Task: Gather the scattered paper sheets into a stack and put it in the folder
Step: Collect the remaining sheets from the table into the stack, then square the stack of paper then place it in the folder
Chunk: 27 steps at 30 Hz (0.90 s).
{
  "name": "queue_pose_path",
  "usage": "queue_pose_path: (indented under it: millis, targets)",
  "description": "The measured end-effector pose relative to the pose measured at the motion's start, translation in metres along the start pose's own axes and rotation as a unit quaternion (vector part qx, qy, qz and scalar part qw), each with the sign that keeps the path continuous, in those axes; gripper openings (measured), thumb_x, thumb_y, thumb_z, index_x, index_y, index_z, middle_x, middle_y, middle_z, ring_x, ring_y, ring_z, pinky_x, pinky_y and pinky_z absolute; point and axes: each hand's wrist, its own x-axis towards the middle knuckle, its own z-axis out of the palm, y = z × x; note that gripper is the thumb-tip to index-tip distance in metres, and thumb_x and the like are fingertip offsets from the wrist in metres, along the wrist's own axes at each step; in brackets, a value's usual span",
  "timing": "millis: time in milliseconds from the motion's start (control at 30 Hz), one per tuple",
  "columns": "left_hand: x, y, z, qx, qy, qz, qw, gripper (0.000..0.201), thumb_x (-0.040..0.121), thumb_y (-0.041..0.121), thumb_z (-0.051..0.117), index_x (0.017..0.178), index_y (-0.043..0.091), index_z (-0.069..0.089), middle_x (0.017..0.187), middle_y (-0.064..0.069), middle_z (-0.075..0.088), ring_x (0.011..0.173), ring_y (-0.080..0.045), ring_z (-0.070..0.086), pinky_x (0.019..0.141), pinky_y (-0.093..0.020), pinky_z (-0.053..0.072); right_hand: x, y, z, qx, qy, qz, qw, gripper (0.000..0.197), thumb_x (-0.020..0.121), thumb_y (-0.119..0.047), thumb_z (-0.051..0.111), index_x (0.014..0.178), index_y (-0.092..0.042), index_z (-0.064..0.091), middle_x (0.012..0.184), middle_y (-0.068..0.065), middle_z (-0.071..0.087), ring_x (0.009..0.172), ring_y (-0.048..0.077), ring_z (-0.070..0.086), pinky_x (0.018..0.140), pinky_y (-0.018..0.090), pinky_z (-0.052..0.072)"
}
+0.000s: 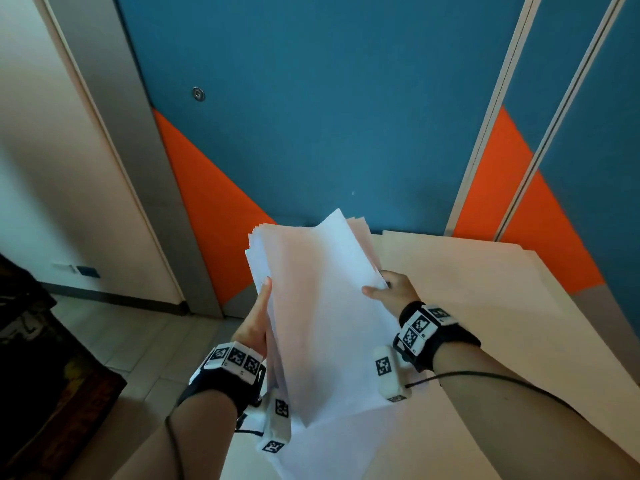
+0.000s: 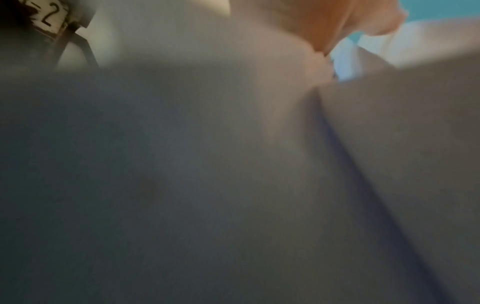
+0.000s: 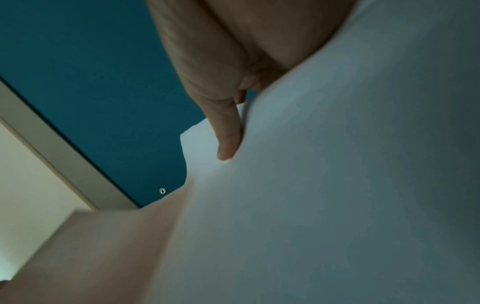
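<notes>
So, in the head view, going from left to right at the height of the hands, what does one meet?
Tiled floor → left hand → stack of paper sheets → right hand → light tabletop.

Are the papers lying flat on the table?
No, both the left hand and right hand hold the paper stack up above the table.

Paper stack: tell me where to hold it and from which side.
Grip the paper stack at its two long edges, one hand from each side, as the left hand and right hand hold it. The sheets stand tilted and fanned at the top, so side pressure with thumbs in front probably keeps them together.
</notes>
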Motion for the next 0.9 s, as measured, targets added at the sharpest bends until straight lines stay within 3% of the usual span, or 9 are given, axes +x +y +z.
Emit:
queue_pose_path:
  millis: [133,200,267,367,500,567,700,800,900]
  targets:
    - [-0.006,0.005,-0.009,-0.025,-0.012,0.01,1.0,0.076,0.086,0.07,0.015,0.116,0.016,0.06,0.09,-0.005,0.076,0.081,-0.019,0.072,0.073,-0.035,0.051,0.004,-0.005,0.011,-0.025,0.0,0.003,1.0,0.03,0.082,-0.009,0.068,0.11,-0.002,0.064,0.095,0.005,0.063,0.088,0.02,0.058,0.079,0.023,0.042]
    - [-0.012,0.01,-0.013,-0.021,-0.021,0.027,0.999,0.071,0.085,0.069,0.026,0.113,0.015,0.061,0.092,-0.007,0.075,0.079,-0.019,0.072,0.073,-0.036,0.051,0.006,-0.008,0.017,-0.033,0.001,0.012,0.999,0.03,0.083,-0.011,0.067,0.112,-0.003,0.063,0.095,0.004,0.062,0.088,0.02,0.057,0.078,0.022,0.04]
    - [-0.011,0.008,-0.021,0.024,0.001,0.031,0.999,0.053,0.083,0.047,0.059,0.118,0.007,0.06,0.094,-0.009,0.074,0.08,-0.02,0.072,0.075,-0.038,0.055,0.006,-0.012,0.025,-0.035,-0.006,0.01,0.999,0.032,0.083,-0.012,0.066,0.114,-0.004,0.061,0.097,0.004,0.062,0.089,0.02,0.057,0.078,0.022,0.04]
    - [-0.009,0.002,-0.038,0.082,0.082,0.022,0.993,0.036,0.087,-0.001,0.057,0.121,-0.011,0.052,0.075,-0.01,0.073,0.064,-0.021,0.071,0.064,-0.033,0.059,0.003,-0.022,0.038,-0.029,-0.037,-0.02,0.999,0.034,0.084,-0.012,0.065,0.116,-0.006,0.061,0.106,0.009,0.067,0.098,0.025,0.063,0.086,0.028,0.047]
    - [-0.012,-0.001,-0.054,0.078,0.139,0.046,0.986,0.037,0.089,-0.009,0.05,0.125,-0.014,0.047,0.096,-0.021,0.062,0.088,-0.035,0.061,0.091,-0.052,0.048,-0.002,-0.038,0.048,-0.006,-0.109,-0.058,0.992,0.031,0.087,-0.012,0.062,0.118,-0.006,0.059,0.108,0.008,0.065,0.095,0.019,0.06,0.083,0.023,0.045]
    - [-0.01,-0.001,-0.059,0.064,0.176,0.066,0.98,0.037,0.088,-0.011,0.049,0.125,-0.015,0.046,0.094,-0.019,0.061,0.091,-0.034,0.058,0.095,-0.054,0.044,-0.004,-0.043,0.048,-0.004,-0.132,-0.069,0.989,0.035,0.092,-0.02,0.057,0.125,-0.01,0.052,0.107,0.005,0.06,0.095,0.017,0.056,0.078,0.021,0.042]
    - [-0.005,0.007,-0.07,0.061,0.252,0.091,0.961,0.03,0.087,-0.012,0.05,0.117,-0.005,0.053,0.083,-0.009,0.059,0.074,-0.022,0.057,0.069,-0.035,0.05,0.0,-0.022,0.029,0.003,-0.089,0.012,0.996,0.037,0.095,-0.029,0.049,0.129,-0.015,0.044,0.104,0.006,0.058,0.081,0.018,0.058,0.064,0.023,0.046]
    - [-0.004,0.009,-0.082,0.061,0.284,0.094,0.952,0.029,0.088,-0.009,0.052,0.115,0.0,0.054,0.081,-0.007,0.058,0.072,-0.021,0.057,0.066,-0.033,0.049,0.003,0.025,0.009,-0.208,-0.07,0.084,0.972,0.04,0.088,-0.025,0.06,0.124,-0.01,0.052,0.118,0.008,0.061,0.099,0.024,0.061,0.08,0.03,0.048]
    - [-0.002,0.009,-0.091,0.058,0.303,0.083,0.947,0.032,0.087,-0.007,0.054,0.119,-0.005,0.054,0.091,-0.013,0.062,0.09,-0.029,0.057,0.088,-0.044,0.048,-0.008,0.077,-0.002,-0.365,-0.126,0.164,0.908,0.064,0.079,-0.033,0.071,0.132,-0.005,0.046,0.135,0.011,0.051,0.121,0.027,0.052,0.098,0.03,0.044]
